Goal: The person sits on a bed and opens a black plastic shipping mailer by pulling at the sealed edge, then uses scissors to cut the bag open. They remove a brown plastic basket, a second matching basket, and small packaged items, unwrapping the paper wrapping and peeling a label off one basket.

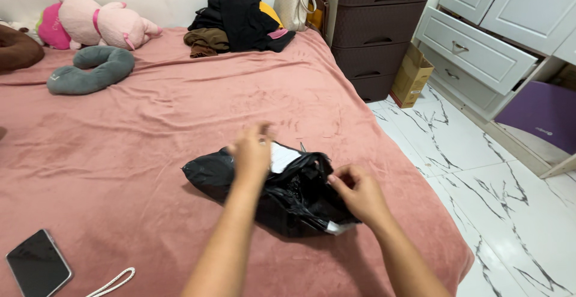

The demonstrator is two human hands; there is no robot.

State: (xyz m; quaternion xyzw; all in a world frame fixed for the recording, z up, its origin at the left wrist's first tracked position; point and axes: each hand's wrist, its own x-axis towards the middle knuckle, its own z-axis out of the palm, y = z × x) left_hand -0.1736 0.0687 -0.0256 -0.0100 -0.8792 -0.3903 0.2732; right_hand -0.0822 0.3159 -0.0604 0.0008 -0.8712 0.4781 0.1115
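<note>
A crumpled black plastic mailing bag [288, 198] with a white label lies on the pink bedspread [150, 153] near the bed's right edge. My left hand [252, 153] rests over the bag's far upper part by the white label, its fingers blurred and slightly spread. My right hand [358, 192] pinches the bag's plastic at its right side, fingers closed on a fold.
A dark phone [37, 264] and a white cord [114, 282] lie at the bed's near left. A grey neck pillow [90, 72], pink plush toy [102, 24] and clothes pile [240, 21] sit at the far end. Dark drawers [375, 30], a cardboard box [411, 75] and open white drawers [474, 51] stand right.
</note>
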